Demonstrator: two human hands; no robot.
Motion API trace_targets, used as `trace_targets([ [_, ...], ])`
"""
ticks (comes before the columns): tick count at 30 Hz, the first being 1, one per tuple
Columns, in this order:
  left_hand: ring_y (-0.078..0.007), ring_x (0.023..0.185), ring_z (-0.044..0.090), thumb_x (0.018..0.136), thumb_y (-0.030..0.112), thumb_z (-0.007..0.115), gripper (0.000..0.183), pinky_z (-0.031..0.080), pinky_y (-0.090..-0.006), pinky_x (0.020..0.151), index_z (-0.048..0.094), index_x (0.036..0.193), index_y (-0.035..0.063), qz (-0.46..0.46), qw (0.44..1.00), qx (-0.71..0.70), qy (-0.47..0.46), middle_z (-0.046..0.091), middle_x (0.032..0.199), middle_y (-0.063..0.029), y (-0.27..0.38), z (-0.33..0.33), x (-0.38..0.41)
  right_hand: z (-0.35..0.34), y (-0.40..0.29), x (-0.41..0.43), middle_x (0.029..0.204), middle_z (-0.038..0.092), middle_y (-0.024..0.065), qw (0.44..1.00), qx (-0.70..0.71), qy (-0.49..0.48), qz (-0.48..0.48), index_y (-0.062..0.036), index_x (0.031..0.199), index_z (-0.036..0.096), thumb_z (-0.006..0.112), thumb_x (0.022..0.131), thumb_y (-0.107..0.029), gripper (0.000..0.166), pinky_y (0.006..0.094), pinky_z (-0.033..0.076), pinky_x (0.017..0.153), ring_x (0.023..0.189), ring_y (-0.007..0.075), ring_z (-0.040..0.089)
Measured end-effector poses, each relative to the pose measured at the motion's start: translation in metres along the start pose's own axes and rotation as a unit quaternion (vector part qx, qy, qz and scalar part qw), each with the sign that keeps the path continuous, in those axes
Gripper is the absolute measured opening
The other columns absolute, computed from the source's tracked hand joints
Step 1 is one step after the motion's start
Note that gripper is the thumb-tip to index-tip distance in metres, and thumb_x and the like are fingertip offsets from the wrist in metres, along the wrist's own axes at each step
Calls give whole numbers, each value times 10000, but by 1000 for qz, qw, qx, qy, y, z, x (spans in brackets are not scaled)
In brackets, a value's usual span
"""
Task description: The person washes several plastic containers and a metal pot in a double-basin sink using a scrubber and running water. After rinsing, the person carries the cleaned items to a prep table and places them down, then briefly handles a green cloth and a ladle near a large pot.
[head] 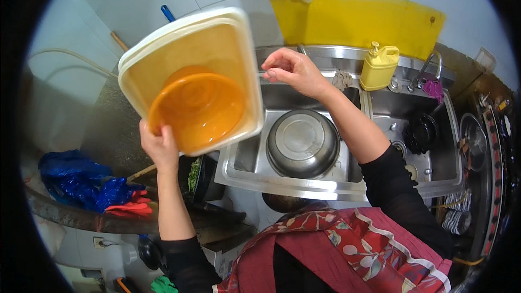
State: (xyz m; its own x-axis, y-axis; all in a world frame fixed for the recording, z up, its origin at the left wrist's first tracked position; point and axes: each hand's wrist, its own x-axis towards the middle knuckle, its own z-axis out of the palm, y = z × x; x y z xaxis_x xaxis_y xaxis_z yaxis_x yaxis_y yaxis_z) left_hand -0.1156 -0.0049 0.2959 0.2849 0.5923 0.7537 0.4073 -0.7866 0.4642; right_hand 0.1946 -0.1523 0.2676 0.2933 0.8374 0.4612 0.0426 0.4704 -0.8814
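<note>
My left hand (160, 144) grips the rim of an orange plastic basin (199, 106) together with a cream rectangular plastic tub (203, 44) behind it. Both are held up and tilted, left of the sink. My right hand (295, 71) holds nothing, its fingers bent and apart, just right of the tub's edge and over the sink's back part. Below it, a large steel bowl (303, 142) lies upside down in the left basin of a stainless steel double sink (285, 189). The left hand's fingertips behind the rims are partly hidden.
A yellow plastic jug (379, 69) stands behind the sink near a curved faucet (433, 65). The right basin holds a black item (421, 132). A purple cloth (433, 89) hangs near the faucet. At left lie a blue plastic sheet (77, 175) and red rubber gloves (132, 205).
</note>
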Motion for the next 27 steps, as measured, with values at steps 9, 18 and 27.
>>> trace_targets([
  [9,-235,974,522,824,47,525,319,400,-328,874,480,1123,-56,-211,977,-21,1,547,1043,-153,-86,-45,-119,-166,184,-35,799,640,174,861,-476,77,165,-39,854,615,526,832,-159,151,408,479,688,775,338,616],
  [18,-207,1019,508,825,1,485,378,387,-307,909,440,1197,-54,-372,925,-32,68,533,1118,-131,-86,-49,-207,-168,263,64,782,584,187,661,-719,-195,-86,-28,821,533,514,733,-74,101,416,500,669,772,343,606],
  [27,-187,977,531,847,30,498,373,413,-285,873,439,1208,-44,-410,908,-22,80,546,1106,-111,-88,-45,-216,-153,289,104,768,620,150,548,-810,-207,-2,-51,751,605,557,746,-85,58,398,521,701,768,320,625],
])
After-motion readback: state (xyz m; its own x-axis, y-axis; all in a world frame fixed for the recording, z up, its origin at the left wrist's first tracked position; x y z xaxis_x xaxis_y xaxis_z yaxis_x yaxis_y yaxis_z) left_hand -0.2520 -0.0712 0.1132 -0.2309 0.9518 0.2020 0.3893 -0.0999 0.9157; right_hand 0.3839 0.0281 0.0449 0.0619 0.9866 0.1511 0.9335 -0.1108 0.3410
